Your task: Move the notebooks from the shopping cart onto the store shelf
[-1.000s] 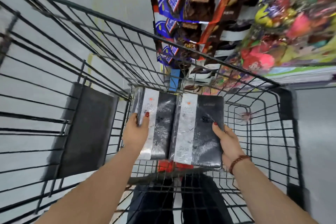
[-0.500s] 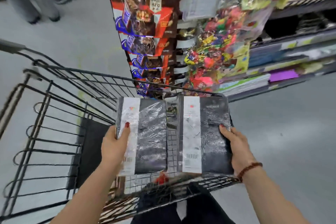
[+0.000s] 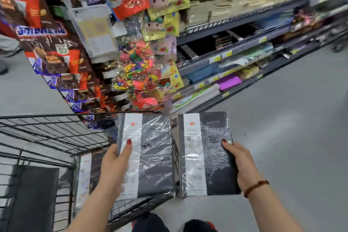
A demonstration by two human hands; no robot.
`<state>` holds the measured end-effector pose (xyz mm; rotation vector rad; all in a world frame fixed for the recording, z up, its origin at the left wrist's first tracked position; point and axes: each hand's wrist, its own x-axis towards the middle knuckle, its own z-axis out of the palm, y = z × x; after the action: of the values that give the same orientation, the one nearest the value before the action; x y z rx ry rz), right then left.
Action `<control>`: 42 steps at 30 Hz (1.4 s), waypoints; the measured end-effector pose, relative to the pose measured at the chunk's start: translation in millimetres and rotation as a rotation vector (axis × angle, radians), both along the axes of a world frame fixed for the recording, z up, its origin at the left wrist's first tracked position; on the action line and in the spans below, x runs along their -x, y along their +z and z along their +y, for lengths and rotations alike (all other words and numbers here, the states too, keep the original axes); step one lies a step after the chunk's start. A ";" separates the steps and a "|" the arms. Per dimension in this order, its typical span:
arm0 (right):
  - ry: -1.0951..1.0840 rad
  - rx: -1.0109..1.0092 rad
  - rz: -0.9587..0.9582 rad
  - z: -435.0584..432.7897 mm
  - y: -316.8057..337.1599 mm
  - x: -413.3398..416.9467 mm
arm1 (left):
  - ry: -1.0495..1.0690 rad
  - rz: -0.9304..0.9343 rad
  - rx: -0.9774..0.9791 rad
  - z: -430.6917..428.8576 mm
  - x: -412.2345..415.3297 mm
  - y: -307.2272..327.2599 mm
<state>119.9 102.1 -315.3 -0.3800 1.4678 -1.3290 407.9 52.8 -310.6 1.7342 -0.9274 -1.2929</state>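
Two notebooks are up and out of the cart, one in each hand. The left hand (image 3: 114, 164) is closed around the left edge of a plastic-wrapped black notebook (image 3: 148, 156), thumb on top across the white band, fingers hidden underneath. The right hand (image 3: 239, 164) is clamped on the right edge of the second notebook (image 3: 207, 154) in the same way, thumb pressed on the cover. Both are held flat, side by side, just apart, above the near corner of the shopping cart (image 3: 47, 133). Down inside the cart, one more notebook (image 3: 84, 175) stands against the wire wall, so the job looks only partly done. This reads as the carry stage: picked up, not yet placed. The store shelf (image 3: 235, 51) runs off to the right, well apart from the hands, with stacks of paper goods and a dark gap on one middle tier. Next comes a turn to the right and a reach to slide each notebook flat into free space without snagging the slick wrap.
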 end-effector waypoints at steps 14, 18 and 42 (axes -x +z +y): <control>-0.090 -0.020 -0.006 58.4 17.1 189.9 | -0.099 0.069 -0.038 36.8 195.5 22.0; -0.111 -0.010 -0.021 41.8 16.0 216.0 | -0.130 0.057 -0.027 9.2 221.9 21.1; 0.254 -0.044 0.032 -296.7 6.1 328.2 | 0.276 0.214 -0.074 -239.8 325.6 -17.0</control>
<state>-208.2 -194.6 -309.2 -0.5428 1.4205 -1.0908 82.3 -187.0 -327.6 1.6727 -0.5042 -1.3094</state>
